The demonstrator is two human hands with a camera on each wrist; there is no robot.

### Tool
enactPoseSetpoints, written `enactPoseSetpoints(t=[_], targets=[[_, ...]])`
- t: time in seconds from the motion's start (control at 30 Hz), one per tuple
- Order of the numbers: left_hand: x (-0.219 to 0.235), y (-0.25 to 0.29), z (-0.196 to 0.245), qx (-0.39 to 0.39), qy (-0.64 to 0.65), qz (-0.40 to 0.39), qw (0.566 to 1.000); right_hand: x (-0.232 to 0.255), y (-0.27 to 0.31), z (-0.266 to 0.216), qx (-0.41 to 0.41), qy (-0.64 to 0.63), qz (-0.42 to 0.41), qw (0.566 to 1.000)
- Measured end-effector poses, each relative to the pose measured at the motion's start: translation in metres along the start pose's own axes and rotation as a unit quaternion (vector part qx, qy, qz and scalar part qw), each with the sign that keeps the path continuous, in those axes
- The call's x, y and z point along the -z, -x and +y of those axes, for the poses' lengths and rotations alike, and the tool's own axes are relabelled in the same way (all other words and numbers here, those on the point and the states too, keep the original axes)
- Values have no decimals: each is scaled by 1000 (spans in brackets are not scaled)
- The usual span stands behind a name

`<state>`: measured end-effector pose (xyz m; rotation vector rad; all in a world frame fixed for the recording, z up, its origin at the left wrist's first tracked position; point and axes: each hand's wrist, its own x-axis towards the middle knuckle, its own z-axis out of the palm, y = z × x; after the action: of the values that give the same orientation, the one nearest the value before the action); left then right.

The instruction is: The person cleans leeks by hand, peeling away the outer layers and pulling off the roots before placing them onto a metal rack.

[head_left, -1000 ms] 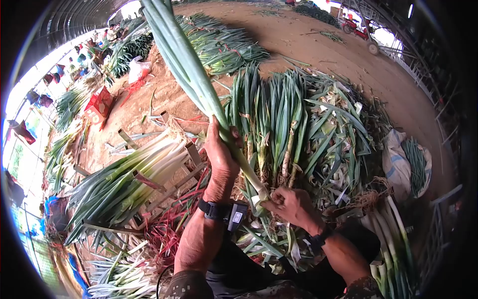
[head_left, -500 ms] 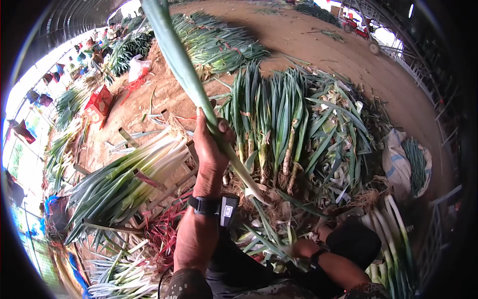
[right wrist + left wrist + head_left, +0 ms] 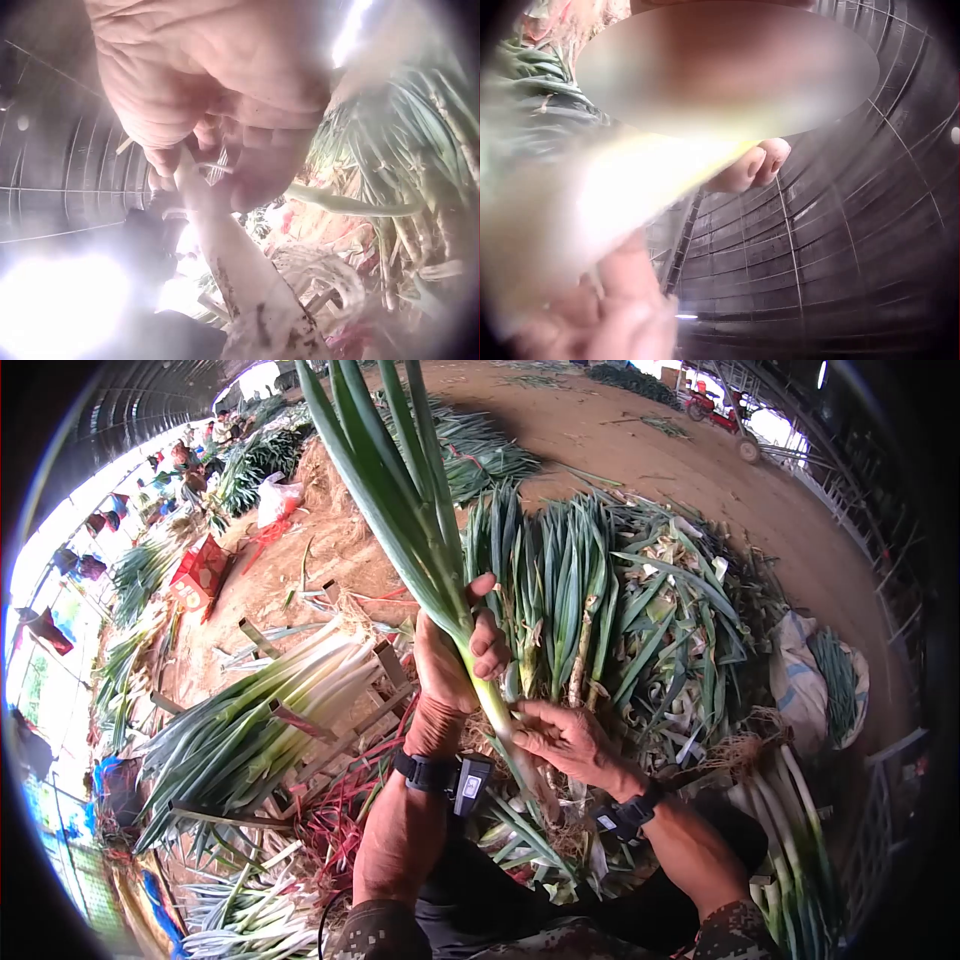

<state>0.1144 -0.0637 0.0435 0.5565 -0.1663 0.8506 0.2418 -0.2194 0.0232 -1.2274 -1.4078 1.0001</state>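
Note:
My left hand [image 3: 443,668] grips a large green onion [image 3: 415,550] partway along its length, fingers wrapped around the pale green part. Its leaves fan up and away, while the white stem and root end slant down toward my lap. My right hand [image 3: 580,748] is at the white stem just below, thumb and forefinger pinching its side. The left wrist view has the pale stem [image 3: 645,180] large and blurred across it, fingertips showing beyond. In the right wrist view, curled fingers [image 3: 259,169] meet the white stem [image 3: 240,262], whose lower end carries dirt and loose skin.
Trimmed green onions [image 3: 290,700] lie across a wooden rack [image 3: 350,740] at left, with red ties [image 3: 335,840] below. Untrimmed onions [image 3: 560,600] stand ahead, beside a heap of stripped leaves [image 3: 680,610]. A white sack [image 3: 790,670] and another bunch [image 3: 785,830] are at right.
The right hand dropped from the root end toward the lap, then rose back to the stem, higher up. The left hand has turned the onion, its leaves now spread wider.

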Motion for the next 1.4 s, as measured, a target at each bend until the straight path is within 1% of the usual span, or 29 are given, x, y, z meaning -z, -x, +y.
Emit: enactPoseSetpoints(t=[0.03,0.07,0.13,0.17,0.23,0.3,0.33,0.4,0.43,0.47,0.5,0.53,0.6,0.63,0.67,0.73,0.87,0.97,1.17,1.27,1.37,1.4], targets=[[2,1,3,2,-4,9,1000,1,4,11,30,90,3,996],[4,1,7,4,-7,19,1000,3,10,17,57,179,6,982],[6,1,16,-18,-31,40,999,9,35,31,18,229,-5,973],[13,0,22,-26,-49,22,998,13,52,39,-2,255,-10,967],[17,-1,29,-53,-61,43,996,21,97,69,-133,282,-38,949],[19,-1,39,-83,-101,52,990,34,153,138,-200,362,-100,905],[15,0,42,-95,-90,59,990,41,171,157,-232,380,-120,887],[15,2,47,-113,-78,28,990,41,172,146,-293,414,-160,847],[17,4,46,-123,-88,51,987,46,166,142,-304,378,-136,864],[14,6,45,-134,-96,74,984,44,145,118,-260,336,-60,903],[10,5,43,-145,-105,92,980,42,126,101,-211,292,20,933],[7,3,40,-144,-113,125,975,40,108,82,-158,244,102,951],[2,1,36,-144,-130,190,962,33,71,22,-77,227,108,965],[1,1,33,-145,-128,205,959,27,61,6,-35,219,109,969],[2,0,31,-145,-126,213,958,21,56,9,22,224,115,967],[7,-1,28,-145,-121,231,954,10,49,3,65,249,116,959],[6,0,24,-151,-95,256,950,1,40,23,33,244,138,959],[7,-1,23,-154,-95,265,947,3,36,26,-27,285,91,954],[12,-1,25,-156,-80,286,942,2,34,26,12,288,92,953],[16,-1,23,-157,-74,285,943,2,32,32,61,315,101,942],[14,-1,22,-155,-72,289,942,1,33,34,67,347,117,928],[13,0,21,-153,-72,292,941,1,34,35,65,336,127,931]])
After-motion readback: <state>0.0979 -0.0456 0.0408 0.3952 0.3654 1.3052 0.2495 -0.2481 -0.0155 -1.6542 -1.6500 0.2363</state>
